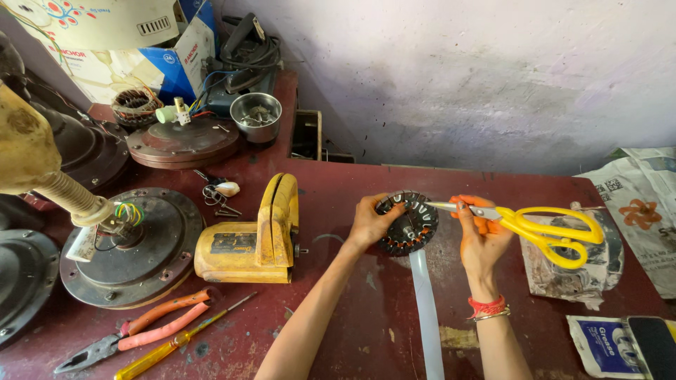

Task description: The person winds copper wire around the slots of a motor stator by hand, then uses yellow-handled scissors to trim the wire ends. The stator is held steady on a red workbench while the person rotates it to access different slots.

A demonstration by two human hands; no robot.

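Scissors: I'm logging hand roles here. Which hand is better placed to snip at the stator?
Right. The right hand holds the yellow scissors, blades touching the stator; the left hand only steadies it.

My left hand (367, 224) is curled in a grip, my right hand (481, 239) raised, fingers pinched, both forearms extended forward

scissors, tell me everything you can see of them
The scissors have big yellow plastic loop handles and short silvery metal blades. They lie roughly level above the red table, blades pointing left with the tip at the rim of the round stator. The right hand holds them near the pivot, not through the loops. Blades look shut or nearly so. The left hand holds the stator.
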